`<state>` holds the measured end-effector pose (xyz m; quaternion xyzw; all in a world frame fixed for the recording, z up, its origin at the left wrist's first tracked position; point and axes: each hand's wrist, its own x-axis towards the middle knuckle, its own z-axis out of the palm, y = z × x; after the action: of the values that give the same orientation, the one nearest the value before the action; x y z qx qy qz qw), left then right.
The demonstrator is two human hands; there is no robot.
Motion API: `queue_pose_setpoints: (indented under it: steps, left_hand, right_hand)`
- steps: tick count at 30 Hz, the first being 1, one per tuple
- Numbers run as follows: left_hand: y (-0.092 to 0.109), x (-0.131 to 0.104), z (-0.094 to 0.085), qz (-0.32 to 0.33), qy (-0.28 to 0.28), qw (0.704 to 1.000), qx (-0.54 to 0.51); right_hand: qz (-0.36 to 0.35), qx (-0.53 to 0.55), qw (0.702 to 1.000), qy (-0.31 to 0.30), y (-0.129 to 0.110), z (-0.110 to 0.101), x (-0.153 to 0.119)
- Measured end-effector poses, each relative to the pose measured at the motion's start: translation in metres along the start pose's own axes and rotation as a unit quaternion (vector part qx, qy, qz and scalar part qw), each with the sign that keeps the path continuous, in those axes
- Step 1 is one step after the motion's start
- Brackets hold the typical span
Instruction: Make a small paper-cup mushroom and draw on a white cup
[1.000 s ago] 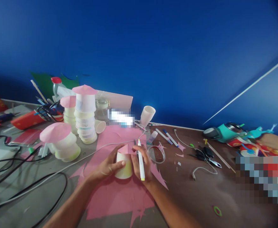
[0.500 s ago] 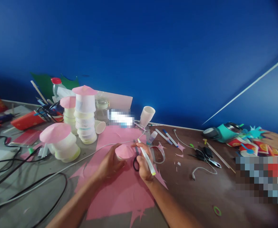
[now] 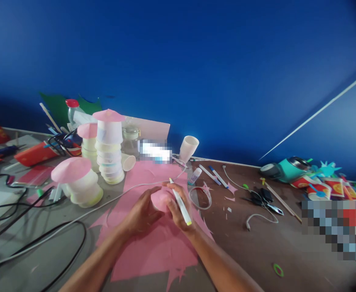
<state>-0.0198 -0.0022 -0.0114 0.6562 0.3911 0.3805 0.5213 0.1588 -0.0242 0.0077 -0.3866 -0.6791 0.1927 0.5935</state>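
My left hand [image 3: 143,211] is wrapped round the left side of a small cup topped with a pink paper cone [image 3: 159,199]. In my right hand [image 3: 182,205] lies a white marker [image 3: 181,205] with yellow ends, and the fingers of that hand press on the right side of the cone. Both hands are over a large pink paper sheet [image 3: 153,255]. To the left stand stacked white cups with pink cone tops: a tall stack [image 3: 109,148], one behind it [image 3: 88,144] and a shorter, tilted one [image 3: 78,184].
Behind the sheet is a white cup [image 3: 188,148]. Markers [image 3: 217,177], a glue bottle [image 3: 195,176], paper scraps and keys [image 3: 258,198] lie to the right, a turquoise container [image 3: 292,168] beyond. Cables [image 3: 80,239] cross the left side; a blue wall [image 3: 178,73] rises behind.
My right hand has moved left onto the pink cone, bringing the marker along. The cone has shifted slightly right. Another person's hand at the far right has left the view.
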Motion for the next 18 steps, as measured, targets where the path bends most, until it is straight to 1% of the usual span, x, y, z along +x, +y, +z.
queue_pose_setpoints:
  steps: [2,4,7,11,15,18]
  left_hand:
    - [0.006,0.0,0.0,0.002,-0.007,0.999,0.043]
    - [0.013,0.0,0.0,-0.011,-0.012,0.997,0.07]
    - [0.021,0.0,0.0,-0.025,-0.016,0.996,0.087]
    - [0.027,0.002,0.0,0.006,-0.019,0.997,0.076]
    - [0.034,0.002,0.001,0.024,-0.023,0.997,0.072]
    - [0.042,0.002,0.002,0.049,-0.016,0.996,0.078]
  right_hand:
    - [-0.026,-0.004,0.999,-0.02,0.001,0.002,-0.001]
    - [-0.045,-0.01,0.998,-0.032,0.002,0.004,-0.002]
    - [-0.045,-0.022,0.998,-0.037,0.004,0.005,-0.003]
    - [-0.048,-0.03,0.998,-0.027,0.005,0.005,-0.002]
    - [-0.061,-0.022,0.998,-0.017,0.006,0.007,0.0]
    - [-0.077,-0.028,0.997,-0.016,0.006,0.008,0.001]
